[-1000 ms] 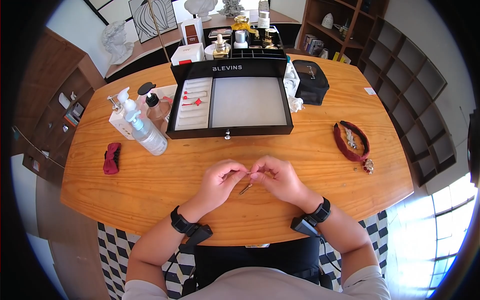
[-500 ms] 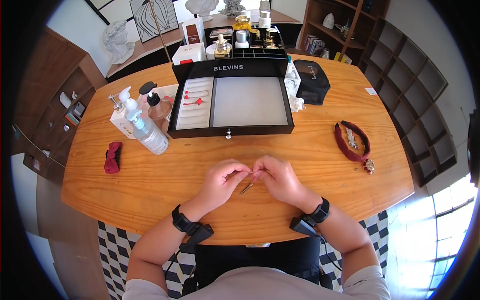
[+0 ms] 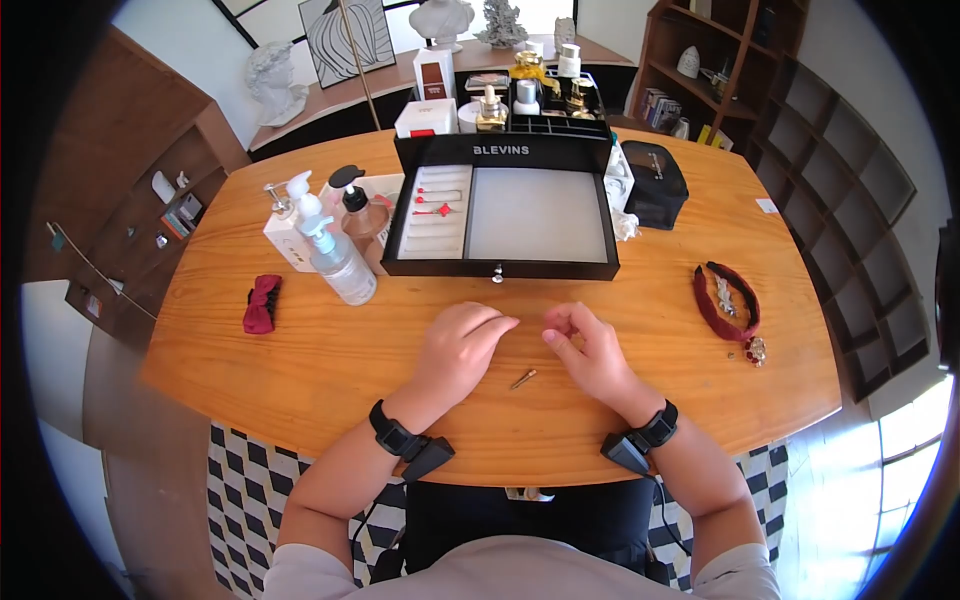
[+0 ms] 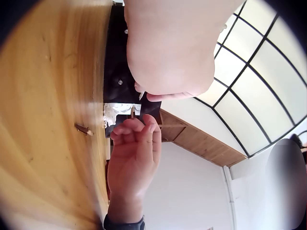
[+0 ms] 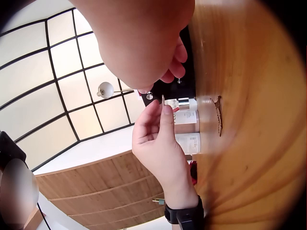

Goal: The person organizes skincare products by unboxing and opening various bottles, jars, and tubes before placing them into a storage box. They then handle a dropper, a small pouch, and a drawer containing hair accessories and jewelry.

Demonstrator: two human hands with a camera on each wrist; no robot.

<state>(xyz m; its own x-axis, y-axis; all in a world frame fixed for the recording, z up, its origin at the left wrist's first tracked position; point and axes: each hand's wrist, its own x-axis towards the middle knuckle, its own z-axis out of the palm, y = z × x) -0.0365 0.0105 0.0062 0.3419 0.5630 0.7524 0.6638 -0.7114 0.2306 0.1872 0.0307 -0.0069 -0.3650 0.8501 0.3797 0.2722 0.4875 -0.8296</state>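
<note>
Between thumb and index finger, the left hand [image 3: 463,350] pinches a small thin item [image 5: 163,99], whose tip also shows in the left wrist view; its kind is unclear. A short gap separates it from the right hand [image 3: 592,358], whose fingers are loosely bent, with nothing visible held in the head view. A slim gold-brown hair clip [image 3: 523,379] lies on the wooden table [image 3: 330,390] below and between the hands. Beyond them stands a black jewelry box [image 3: 500,270] with its drawer out, red-beaded pieces [image 3: 444,210] lying on the ring rolls at its left.
Pump bottles [image 3: 345,270] and a dark red bow [image 3: 262,304] are at the left. A dark red headband [image 3: 708,305], with a silver piece inside its curve and a jeweled piece [image 3: 756,351] below, lies at the right. A black mesh bag [image 3: 655,185] stands behind.
The hands, formerly together at the fingertips, have moved apart. The right hand has loosened its pinch, while the left keeps its fingertips together. The head view has shifted, moving the scene rightward.
</note>
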